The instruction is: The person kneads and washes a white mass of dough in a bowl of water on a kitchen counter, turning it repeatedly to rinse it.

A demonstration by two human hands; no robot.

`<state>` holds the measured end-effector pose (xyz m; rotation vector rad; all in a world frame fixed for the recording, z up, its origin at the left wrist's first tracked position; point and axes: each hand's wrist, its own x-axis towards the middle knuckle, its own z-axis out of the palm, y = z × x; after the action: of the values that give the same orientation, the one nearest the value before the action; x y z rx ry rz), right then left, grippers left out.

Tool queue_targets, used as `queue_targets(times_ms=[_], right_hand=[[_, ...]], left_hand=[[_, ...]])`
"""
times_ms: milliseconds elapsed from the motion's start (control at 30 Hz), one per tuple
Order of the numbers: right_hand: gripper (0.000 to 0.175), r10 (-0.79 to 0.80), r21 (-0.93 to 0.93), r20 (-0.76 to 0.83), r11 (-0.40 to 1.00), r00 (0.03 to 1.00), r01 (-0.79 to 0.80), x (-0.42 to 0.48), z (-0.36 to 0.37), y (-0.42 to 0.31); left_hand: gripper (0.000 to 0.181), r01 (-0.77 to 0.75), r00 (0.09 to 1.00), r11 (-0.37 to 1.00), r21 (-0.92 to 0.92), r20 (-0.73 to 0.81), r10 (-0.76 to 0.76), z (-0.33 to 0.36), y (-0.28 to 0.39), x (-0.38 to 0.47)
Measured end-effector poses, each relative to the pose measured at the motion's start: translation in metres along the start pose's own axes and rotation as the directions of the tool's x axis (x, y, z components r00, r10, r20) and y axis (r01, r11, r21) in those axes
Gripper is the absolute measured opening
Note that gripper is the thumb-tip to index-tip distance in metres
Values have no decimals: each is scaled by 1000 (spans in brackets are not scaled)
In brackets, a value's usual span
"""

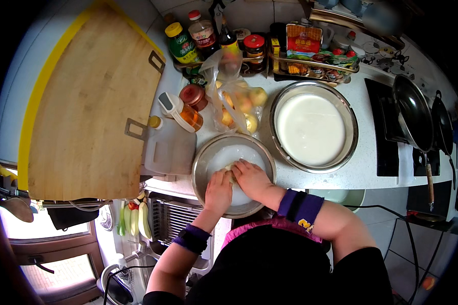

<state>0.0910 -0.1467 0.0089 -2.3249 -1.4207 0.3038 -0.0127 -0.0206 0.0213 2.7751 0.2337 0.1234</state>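
Both my hands are inside a stainless steel bowl (234, 138) at the counter's front edge. In it lies cloudy white liquid (239, 198). A pale, soft lump (233, 177), perhaps dough, shows between the hands and is mostly covered by them. My left hand (218, 192) holds it from the left, fingers pointing away from me. From the right, my right hand (250, 177) presses on it with bent fingers. Behind and to the right stands a larger steel basin (276, 146), holding opaque white liquid (311, 127).
Close behind the bowl lies a clear plastic bag of yellowish fruit (244, 101). A plastic jug (171, 146), an oil dispenser (183, 114) and a red-lidded jar (194, 96) stand left. A large wooden board (91, 106) leans there. At right, a wok (414, 112) sits over the black hob (381, 114).
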Motion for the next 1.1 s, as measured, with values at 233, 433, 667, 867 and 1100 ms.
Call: queue_targets(times_ms=[233, 433, 667, 867, 1100], right_hand=[[73, 21, -131, 260, 991, 965, 14, -9, 7, 4], [74, 71, -199, 296, 980, 953, -11, 0, 13, 6], [31, -1, 6, 79, 1000, 997, 1, 16, 22, 15], [32, 113, 381, 87, 914, 990, -138, 17, 0, 20], [32, 348, 888, 237, 300, 907, -347, 23, 19, 14]], left_hand=[[49, -84, 989, 980, 178, 135, 61, 17, -12, -9], [47, -18, 987, 972, 236, 160, -20, 21, -16, -5], [27, 49, 997, 985, 164, 47, -58, 32, -39, 0], [26, 291, 934, 884, -365, -92, -345, 6, -36, 4], [32, 575, 636, 134, -807, 339, -693, 0, -13, 4]])
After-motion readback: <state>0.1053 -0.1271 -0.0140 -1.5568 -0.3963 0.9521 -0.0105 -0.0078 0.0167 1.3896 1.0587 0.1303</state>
